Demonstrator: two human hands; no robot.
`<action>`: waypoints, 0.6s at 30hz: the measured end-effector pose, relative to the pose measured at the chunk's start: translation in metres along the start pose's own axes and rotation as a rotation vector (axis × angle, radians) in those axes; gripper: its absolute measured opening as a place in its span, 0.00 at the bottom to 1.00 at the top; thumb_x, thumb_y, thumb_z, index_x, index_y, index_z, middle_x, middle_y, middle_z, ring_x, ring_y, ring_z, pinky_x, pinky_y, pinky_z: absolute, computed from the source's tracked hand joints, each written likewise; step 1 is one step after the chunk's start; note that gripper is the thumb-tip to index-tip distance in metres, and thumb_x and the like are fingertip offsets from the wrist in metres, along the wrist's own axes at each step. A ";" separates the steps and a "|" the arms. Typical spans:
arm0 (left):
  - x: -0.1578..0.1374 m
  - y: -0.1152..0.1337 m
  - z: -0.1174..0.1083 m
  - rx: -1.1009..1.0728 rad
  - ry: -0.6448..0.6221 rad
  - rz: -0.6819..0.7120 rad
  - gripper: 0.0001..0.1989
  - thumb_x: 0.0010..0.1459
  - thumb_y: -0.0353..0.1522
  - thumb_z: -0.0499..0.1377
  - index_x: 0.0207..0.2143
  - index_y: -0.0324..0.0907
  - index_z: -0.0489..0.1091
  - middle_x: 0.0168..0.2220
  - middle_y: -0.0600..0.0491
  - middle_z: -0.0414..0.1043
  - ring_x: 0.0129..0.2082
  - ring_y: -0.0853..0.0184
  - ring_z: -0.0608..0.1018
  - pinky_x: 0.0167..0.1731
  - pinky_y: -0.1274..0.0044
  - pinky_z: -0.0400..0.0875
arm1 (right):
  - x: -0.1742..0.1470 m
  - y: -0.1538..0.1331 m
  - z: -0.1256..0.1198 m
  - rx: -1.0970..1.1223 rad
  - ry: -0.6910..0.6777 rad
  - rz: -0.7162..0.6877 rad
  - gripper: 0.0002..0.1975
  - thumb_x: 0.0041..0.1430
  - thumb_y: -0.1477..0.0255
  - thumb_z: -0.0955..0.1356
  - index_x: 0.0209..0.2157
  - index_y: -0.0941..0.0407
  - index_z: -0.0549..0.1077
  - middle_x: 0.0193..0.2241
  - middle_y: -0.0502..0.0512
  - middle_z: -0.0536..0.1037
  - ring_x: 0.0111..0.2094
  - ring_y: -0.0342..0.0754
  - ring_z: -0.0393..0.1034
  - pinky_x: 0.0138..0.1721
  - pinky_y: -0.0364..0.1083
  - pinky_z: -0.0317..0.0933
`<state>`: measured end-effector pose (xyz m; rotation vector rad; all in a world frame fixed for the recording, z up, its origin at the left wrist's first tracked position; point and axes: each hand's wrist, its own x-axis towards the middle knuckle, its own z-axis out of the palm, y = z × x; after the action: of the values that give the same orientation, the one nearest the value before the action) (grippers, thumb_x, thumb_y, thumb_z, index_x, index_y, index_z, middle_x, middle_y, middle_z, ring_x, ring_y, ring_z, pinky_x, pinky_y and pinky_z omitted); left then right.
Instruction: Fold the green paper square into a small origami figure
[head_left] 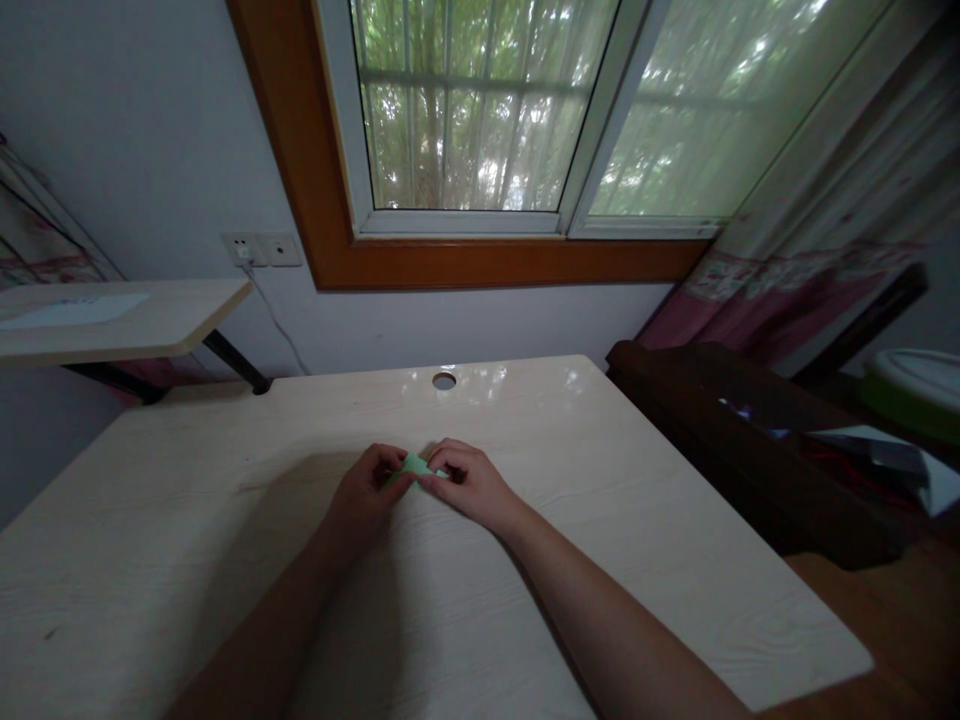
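A small piece of folded green paper [414, 464] is pinched between both hands above the middle of the pale wooden desk [600, 480]. My left hand [369, 487] grips its left side between thumb and fingers. On the other side, my right hand [474, 482] has thumb and forefinger closed on the paper's right end. Fingers cover much of the paper, so its full shape is hidden.
A round cable hole [444, 381] lies near the desk's far edge. At the left, a raised shelf [172, 318] stands on black legs, a sheet of paper [75, 310] on it. Dark wooden furniture [720, 430] adjoins the right side. A white cord [274, 315] hangs from the wall socket.
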<state>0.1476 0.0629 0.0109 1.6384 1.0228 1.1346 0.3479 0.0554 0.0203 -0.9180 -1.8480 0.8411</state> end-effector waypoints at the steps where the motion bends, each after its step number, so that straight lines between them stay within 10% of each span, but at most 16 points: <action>1: 0.000 0.001 0.000 0.008 0.005 -0.002 0.10 0.53 0.32 0.63 0.31 0.42 0.62 0.36 0.54 0.71 0.36 0.68 0.74 0.39 0.77 0.70 | 0.000 0.000 0.000 -0.009 -0.009 0.008 0.09 0.60 0.66 0.69 0.30 0.56 0.73 0.34 0.55 0.75 0.33 0.44 0.68 0.32 0.42 0.60; 18: -0.001 -0.002 0.001 0.052 0.006 -0.079 0.11 0.54 0.34 0.63 0.38 0.43 0.66 0.34 0.55 0.73 0.34 0.67 0.77 0.38 0.75 0.72 | -0.001 -0.001 0.002 0.067 0.031 0.155 0.08 0.58 0.68 0.70 0.37 0.56 0.70 0.28 0.48 0.71 0.28 0.41 0.62 0.30 0.40 0.57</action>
<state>0.1480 0.0627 0.0084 1.6214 1.1204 1.0692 0.3459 0.0532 0.0200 -1.0362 -1.7281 0.9723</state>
